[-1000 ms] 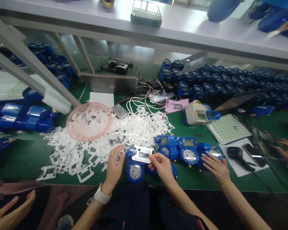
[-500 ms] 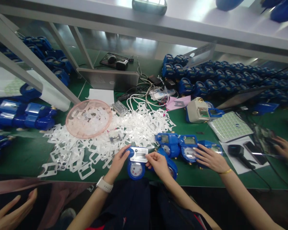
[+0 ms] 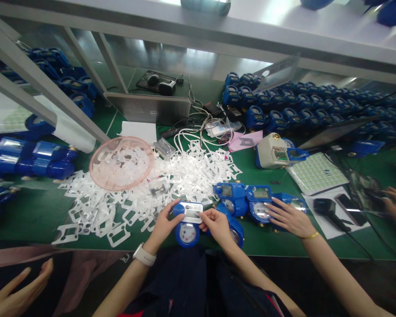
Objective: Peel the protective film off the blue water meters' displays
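A blue water meter [image 3: 187, 229] lies at the near edge of the green table [image 3: 33, 215]. A white label [image 3: 192, 211] sits on the meter's display housing. My left hand [image 3: 163, 224] holds the meter's left side, thumb and fingers pinching the label's left end. My right hand [image 3: 216, 223] presses its fingertips on the label's right end. A second blue meter [image 3: 235, 229] lies partly under my right hand.
A pile of white label backings [image 3: 158, 185] and a pink plastic lid [image 3: 121, 163] lie to the left. More blue meters [image 3: 247, 200] stand to the right, where another person's hand [image 3: 288, 218] rests. A scanner [image 3: 326, 208], laptop [image 3: 150, 109] and cables lie behind.
The white label, held above the meter a second ago, has come down onto the meter's housing. Both my hands now press on it. The other person's hand shifted slightly left.
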